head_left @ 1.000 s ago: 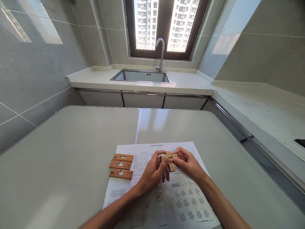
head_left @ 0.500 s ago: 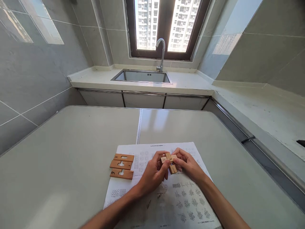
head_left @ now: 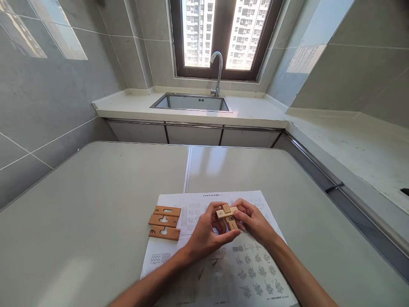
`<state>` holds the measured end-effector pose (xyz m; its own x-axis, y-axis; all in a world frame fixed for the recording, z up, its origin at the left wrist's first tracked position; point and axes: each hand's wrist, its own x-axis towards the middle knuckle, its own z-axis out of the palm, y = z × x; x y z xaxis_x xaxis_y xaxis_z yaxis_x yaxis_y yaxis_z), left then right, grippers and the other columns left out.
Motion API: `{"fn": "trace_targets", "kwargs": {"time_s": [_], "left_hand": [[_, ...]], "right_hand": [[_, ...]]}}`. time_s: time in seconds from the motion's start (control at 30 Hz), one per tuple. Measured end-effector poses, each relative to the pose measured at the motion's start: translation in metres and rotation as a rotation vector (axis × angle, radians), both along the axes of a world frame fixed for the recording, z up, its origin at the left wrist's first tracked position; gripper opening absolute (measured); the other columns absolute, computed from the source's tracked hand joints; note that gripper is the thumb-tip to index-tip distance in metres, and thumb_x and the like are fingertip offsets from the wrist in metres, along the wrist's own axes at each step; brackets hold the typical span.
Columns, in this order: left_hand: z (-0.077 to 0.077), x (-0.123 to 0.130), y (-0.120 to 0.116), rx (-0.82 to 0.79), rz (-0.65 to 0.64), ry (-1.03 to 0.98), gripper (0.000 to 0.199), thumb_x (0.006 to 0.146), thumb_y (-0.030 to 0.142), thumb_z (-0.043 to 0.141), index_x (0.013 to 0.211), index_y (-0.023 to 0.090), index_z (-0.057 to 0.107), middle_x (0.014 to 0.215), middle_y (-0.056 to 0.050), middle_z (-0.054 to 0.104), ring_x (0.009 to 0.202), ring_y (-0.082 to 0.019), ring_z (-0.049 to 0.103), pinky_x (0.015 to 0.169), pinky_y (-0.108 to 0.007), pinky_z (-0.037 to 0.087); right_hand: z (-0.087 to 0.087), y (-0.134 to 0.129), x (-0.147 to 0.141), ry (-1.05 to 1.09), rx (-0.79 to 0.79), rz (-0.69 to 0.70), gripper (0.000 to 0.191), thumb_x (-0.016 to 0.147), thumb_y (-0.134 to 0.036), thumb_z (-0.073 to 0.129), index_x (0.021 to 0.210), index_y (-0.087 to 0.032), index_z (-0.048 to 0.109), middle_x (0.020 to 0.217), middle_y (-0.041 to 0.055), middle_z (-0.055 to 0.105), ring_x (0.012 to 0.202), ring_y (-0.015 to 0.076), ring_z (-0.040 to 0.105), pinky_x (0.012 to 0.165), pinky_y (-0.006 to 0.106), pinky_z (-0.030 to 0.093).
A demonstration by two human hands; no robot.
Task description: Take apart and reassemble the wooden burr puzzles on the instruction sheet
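Observation:
Between my two hands is a small wooden burr puzzle (head_left: 227,212), made of light and darker pieces crossing one another. My left hand (head_left: 212,232) is closed on it from the left, the thumb against the lower end of the darker piece and the fingers behind. From the right, my right hand (head_left: 254,219) pinches the light crosspiece with thumb and fingers. The puzzle is held above a printed sheet (head_left: 188,268) with rows of line drawings. Left of my hands lie three flat wooden plates with cut-out slots: a top one (head_left: 175,212), a middle one (head_left: 174,221) and a bottom one (head_left: 174,234).
The sheet lies on a pale table (head_left: 96,213) with a seam (head_left: 187,170) down its middle. Beyond the table's far edge is a white counter (head_left: 124,106) with a sink (head_left: 191,102) and a faucet (head_left: 218,72). Another counter (head_left: 351,140) runs along the right.
My left thumb has moved from the puzzle's upper front down to its lower end, exposing the light crosspiece. My right hand keeps its hold. The plates have stayed put.

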<state>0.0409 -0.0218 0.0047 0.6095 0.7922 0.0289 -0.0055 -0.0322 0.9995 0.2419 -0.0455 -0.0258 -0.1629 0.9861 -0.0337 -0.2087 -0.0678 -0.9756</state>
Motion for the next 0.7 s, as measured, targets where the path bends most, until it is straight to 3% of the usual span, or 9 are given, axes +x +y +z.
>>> {"fn": "trace_targets", "kwargs": {"time_s": [0.3,0.7], "left_hand": [[-0.0015,-0.0012,0.0018,-0.017,-0.001,0.010,0.059,0.083,0.042,0.085,0.126,0.019,0.052,0.097,-0.004,0.066,0.077,-0.014,0.062,0.072,-0.029,0.053],[-0.0025,-0.0010,0.0017,-0.055,0.022,-0.017,0.058,0.081,0.043,0.086,0.122,0.020,0.053,0.100,-0.005,0.068,0.082,-0.016,0.065,0.073,-0.028,0.053]], "right_hand": [[-0.0037,-0.0011,-0.0020,0.007,0.002,-0.036,0.030,0.094,-0.049,0.075,0.100,-0.021,0.064,0.067,-0.0048,0.057,0.053,0.0089,0.041,0.055,0.025,0.032],[-0.0057,-0.0011,-0.0031,0.004,-0.053,-0.045,0.033,0.093,-0.052,0.074,0.101,-0.022,0.065,0.060,-0.0065,0.055,0.049,0.0098,0.042,0.053,0.026,0.034]]}}
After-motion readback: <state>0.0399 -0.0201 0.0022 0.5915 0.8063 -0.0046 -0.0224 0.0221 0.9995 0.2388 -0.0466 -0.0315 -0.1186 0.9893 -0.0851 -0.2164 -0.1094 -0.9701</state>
